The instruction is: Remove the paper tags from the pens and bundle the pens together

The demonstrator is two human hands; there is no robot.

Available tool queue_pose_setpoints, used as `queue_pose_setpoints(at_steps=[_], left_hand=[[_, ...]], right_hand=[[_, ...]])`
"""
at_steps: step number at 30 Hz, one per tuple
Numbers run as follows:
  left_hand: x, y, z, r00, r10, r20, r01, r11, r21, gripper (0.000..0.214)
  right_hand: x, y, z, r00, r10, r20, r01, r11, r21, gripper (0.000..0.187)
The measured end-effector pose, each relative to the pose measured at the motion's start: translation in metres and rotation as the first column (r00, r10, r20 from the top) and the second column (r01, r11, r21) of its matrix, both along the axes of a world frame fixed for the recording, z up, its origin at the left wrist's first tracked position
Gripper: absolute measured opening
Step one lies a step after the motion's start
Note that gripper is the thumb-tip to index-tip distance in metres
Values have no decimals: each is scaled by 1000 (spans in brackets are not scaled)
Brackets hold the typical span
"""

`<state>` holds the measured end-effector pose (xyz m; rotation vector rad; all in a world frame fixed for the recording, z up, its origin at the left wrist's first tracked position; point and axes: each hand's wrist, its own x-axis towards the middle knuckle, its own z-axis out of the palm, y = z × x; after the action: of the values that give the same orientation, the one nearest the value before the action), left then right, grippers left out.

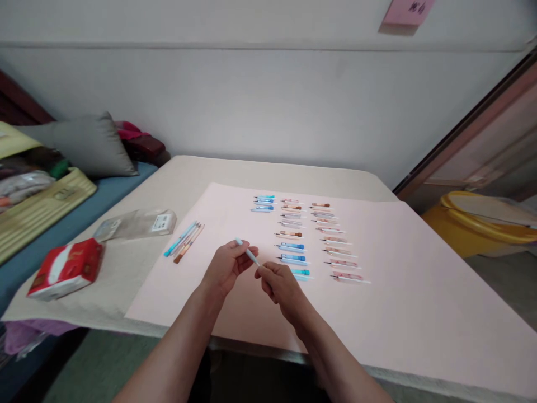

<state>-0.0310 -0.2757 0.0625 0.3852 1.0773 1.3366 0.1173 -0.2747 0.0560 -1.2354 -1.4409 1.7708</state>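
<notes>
A slim light-blue pen (247,252) slants between my two hands over the pink sheet. My left hand (229,263) holds its barrel between thumb and fingers. The fingers of my right hand (280,282) are pinched around the pen's lower, pointed end, hiding the tip. Just beyond the right hand lie several pens in two columns, among them blue ones (292,258) and, farther right, pink ones (343,263). To the left of my hands rests a small group of loose pens (184,242), blue, pale and brown.
The pink sheet (419,291) covers much of the cream table (138,280). At left lie a clear plastic bag (136,225) with a white label and a red tissue pack (67,267). A yellow bucket (455,229) stands past the right edge; a grey cushion (94,145) sits at far left.
</notes>
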Motion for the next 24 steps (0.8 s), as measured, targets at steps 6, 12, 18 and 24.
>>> queue_pose_setpoints(at_steps=[6, 12, 18, 24], left_hand=[[-14, 4, -8, 996, 90, 1, -90, 996, -14, 13], [-19, 7, -7, 966, 258, 12, -257, 965, -57, 7], [-25, 7, -1, 955, 296, 23, -293, 952, -87, 5], [-34, 9, 0, 931, 361, 53, -356, 931, -82, 5]], right_hand=[[2, -2, 2, 998, 58, -11, -58, 998, 5, 32], [4, 2, -3, 999, 40, -36, -40, 999, -9, 22], [5, 2, -5, 997, 70, -32, -70, 998, -9, 24], [6, 3, -6, 997, 70, 19, -70, 997, -13, 18]])
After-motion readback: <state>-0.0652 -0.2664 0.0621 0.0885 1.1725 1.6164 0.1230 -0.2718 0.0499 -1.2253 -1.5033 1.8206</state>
